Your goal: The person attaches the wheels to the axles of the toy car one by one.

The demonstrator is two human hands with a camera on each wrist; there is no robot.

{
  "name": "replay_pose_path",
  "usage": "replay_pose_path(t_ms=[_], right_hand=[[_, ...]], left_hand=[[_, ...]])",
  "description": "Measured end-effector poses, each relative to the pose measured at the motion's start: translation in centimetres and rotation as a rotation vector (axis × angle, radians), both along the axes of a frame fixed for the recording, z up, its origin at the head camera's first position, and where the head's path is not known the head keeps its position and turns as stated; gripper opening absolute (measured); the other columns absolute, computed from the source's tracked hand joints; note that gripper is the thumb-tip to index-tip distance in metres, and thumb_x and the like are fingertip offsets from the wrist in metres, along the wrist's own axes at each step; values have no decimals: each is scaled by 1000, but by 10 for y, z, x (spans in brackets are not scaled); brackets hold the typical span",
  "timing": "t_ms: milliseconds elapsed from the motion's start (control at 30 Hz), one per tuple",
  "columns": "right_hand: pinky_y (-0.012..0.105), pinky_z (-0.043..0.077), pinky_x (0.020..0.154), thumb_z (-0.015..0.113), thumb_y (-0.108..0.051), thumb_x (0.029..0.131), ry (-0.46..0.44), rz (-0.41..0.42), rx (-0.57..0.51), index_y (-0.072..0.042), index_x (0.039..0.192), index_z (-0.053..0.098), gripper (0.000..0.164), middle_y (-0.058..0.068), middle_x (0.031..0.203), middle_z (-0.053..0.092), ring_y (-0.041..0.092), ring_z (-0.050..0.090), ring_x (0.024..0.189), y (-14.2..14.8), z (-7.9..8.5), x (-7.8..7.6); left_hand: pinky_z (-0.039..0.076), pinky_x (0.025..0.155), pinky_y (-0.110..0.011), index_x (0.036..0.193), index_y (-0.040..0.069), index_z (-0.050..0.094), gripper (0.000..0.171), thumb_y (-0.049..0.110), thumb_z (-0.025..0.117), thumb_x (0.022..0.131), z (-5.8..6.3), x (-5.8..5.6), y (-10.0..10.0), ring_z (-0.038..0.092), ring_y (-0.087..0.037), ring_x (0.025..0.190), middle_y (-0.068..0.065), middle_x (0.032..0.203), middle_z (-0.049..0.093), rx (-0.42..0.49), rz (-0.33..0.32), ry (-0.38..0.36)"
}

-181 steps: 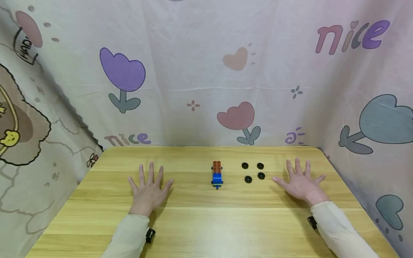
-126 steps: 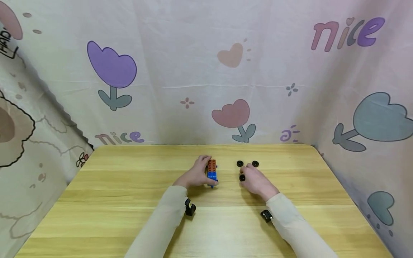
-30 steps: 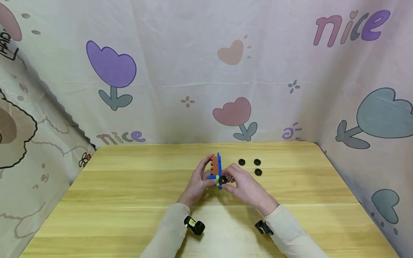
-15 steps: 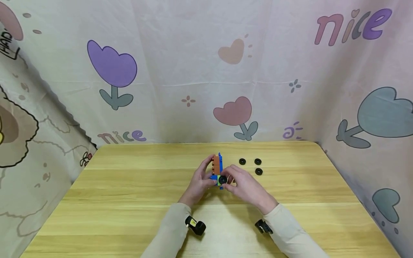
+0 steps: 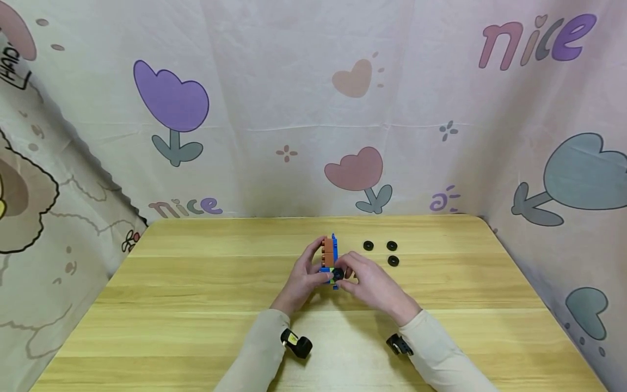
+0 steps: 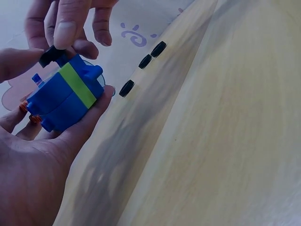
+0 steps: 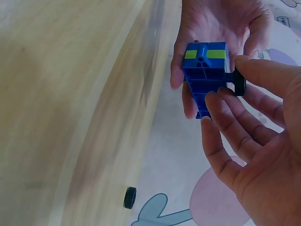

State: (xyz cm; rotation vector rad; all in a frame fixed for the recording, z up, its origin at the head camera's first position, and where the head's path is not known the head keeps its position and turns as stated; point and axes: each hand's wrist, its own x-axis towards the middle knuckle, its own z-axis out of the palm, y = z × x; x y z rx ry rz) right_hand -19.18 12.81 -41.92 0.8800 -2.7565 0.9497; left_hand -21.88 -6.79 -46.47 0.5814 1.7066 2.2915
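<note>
My left hand (image 5: 300,280) grips a toy car body (image 5: 329,252) of orange and blue bricks with a lime-green band, turned on its side above the table. In the left wrist view the blue end of the car body (image 6: 63,96) faces the camera, with a bare axle stub showing. My right hand (image 5: 374,280) pinches a black toy wheel (image 5: 338,274) against the car's side. The right wrist view shows this wheel (image 7: 240,82) at the end of a blue axle, with the right thumb on its outer side and the car's hollow blue underside visible.
Three loose black wheels lie on the wooden table (image 5: 196,283) right of the hands: a near one (image 5: 393,261), a far left one (image 5: 368,245) and a far right one (image 5: 392,246). A patterned cloth (image 5: 264,109) hangs behind the table.
The right hand picked up one wheel from the table, and the left hand lifted and tipped the car body. Over the last second the wheel has turned slightly at the axle; both hands stay nearly still.
</note>
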Motion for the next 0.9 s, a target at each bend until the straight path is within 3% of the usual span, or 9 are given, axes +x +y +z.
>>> replay_pose_path(t_ms=[267, 433, 633, 900], right_hand=[[29, 52, 74, 68, -19, 94, -143, -36, -96, -9, 122, 59, 31, -11, 97, 60, 7, 58, 87, 7, -1, 1], [31, 51, 74, 58, -20, 101, -191, -20, -141, -11, 112, 66, 17, -9, 95, 63, 8, 59, 86, 10, -1, -2], [34, 50, 75, 56, -25, 102, -246, 38, -160, -15, 104, 70, 17, -8, 94, 61, 12, 57, 86, 9, -7, -4], [39, 48, 81, 59, -26, 100, -384, 39, -296, -10, 107, 68, 20, 0, 98, 63, 19, 57, 93, 11, -6, -5]], left_hand=[[51, 91, -34, 156, 9, 19, 84, -8, 62, 86, -1, 3, 2, 45, -39, 130, -7, 162, 11, -8, -10, 2], [49, 94, -36, 156, 14, 21, 84, -8, 61, 86, 0, 4, 0, 41, -44, 132, -3, 161, 12, 6, 1, -24], [49, 95, -37, 156, 14, 22, 82, -8, 61, 87, 2, 5, 0, 39, -49, 131, -4, 161, 14, 41, -6, -14], [48, 96, -38, 155, 17, 24, 81, -8, 61, 88, 4, 7, 4, 39, -46, 132, -2, 161, 14, 74, -19, -3]])
